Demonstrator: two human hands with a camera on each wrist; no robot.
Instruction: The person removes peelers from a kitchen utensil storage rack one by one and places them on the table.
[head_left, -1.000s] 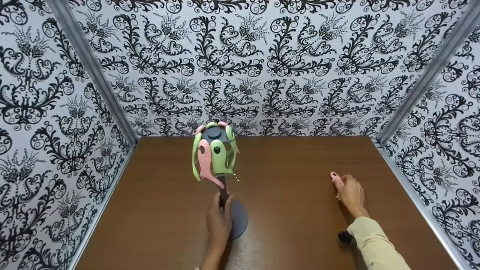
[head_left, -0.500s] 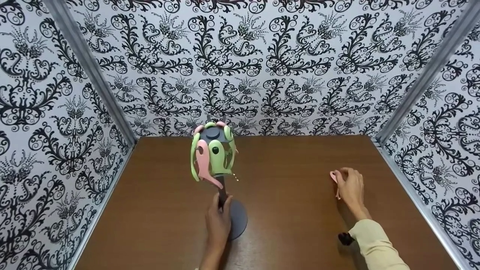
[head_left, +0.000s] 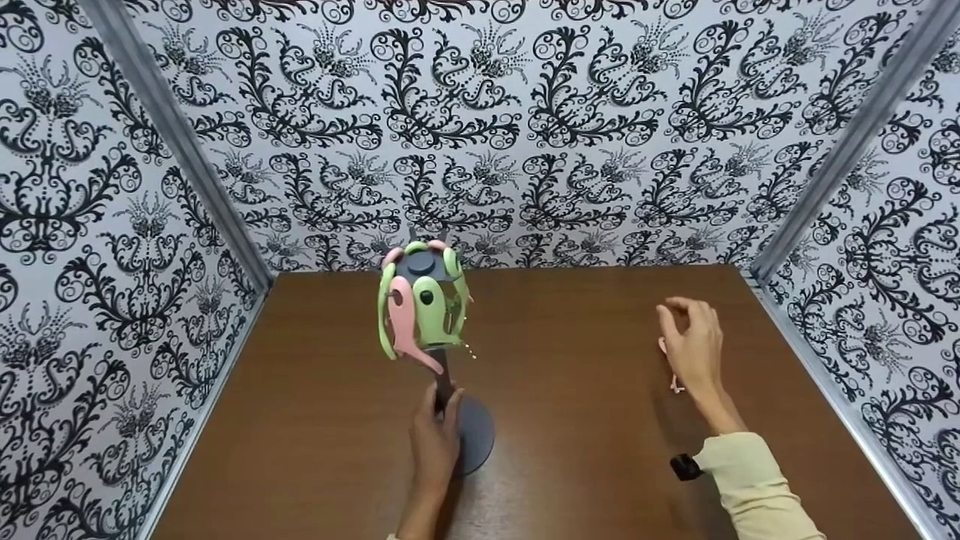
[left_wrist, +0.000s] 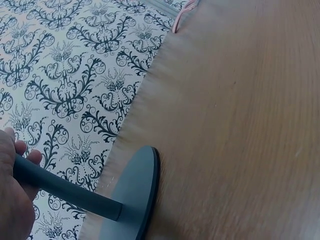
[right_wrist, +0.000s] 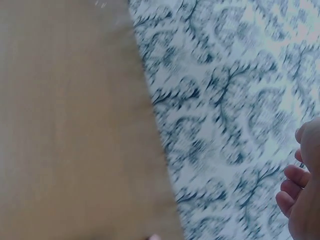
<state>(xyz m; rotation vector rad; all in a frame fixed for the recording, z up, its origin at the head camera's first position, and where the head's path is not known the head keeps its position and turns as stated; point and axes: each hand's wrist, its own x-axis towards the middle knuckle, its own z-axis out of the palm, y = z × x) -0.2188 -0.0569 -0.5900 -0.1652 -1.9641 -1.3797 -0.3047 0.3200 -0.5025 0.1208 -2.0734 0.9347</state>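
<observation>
In the head view, my left hand (head_left: 435, 442) grips the thin post of a dark grey rotating-style rack stand (head_left: 474, 439) with a round base. Green-handled tools (head_left: 431, 319) and pink-handled tools (head_left: 403, 315) hang in a ring from pegs round its top. The left wrist view shows fingers wrapped on the post (left_wrist: 70, 192) above the disc base (left_wrist: 132, 195). My right hand (head_left: 694, 349) is raised at the right with fingers loosely bent and nothing held. Partly hidden behind it, a pink-handled tool (head_left: 675, 386) lies on the table.
The brown wooden table (head_left: 570, 450) is enclosed by black-and-white patterned walls (head_left: 480, 135) with grey metal corner posts (head_left: 847, 142). A dark wrist device (head_left: 685, 466) sits at my right cuff.
My right hand has let go of the pink-handled tool and lifted upward, away from it. The left hand keeps its hold on the stand.
</observation>
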